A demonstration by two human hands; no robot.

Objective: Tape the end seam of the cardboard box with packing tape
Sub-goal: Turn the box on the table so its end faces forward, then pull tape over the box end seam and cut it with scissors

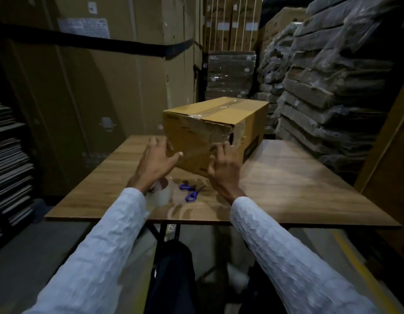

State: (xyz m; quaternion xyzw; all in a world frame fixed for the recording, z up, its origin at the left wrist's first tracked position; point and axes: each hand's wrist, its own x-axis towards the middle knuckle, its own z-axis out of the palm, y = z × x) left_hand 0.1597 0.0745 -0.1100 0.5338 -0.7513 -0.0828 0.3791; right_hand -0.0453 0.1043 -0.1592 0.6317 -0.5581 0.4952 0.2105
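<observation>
A brown cardboard box (210, 123) stands on the wooden table (287, 186), one corner turned toward me, with clear tape along its top seam. My left hand (157, 160) hovers in front of the box's near left face, fingers spread and empty. In front of the near corner my right hand (223, 165) hovers with loosely curled fingers, holding nothing. A roll of clear packing tape (161, 193) lies on the table just below my left wrist. Whether either hand touches the box cannot be told.
Purple-handled scissors (189, 192) lie on the table between my wrists. Tall cartons (94, 87) rise behind the table on the left, and wrapped flat stacks (327, 87) stand at the right. The table's near edge (219, 222) faces me.
</observation>
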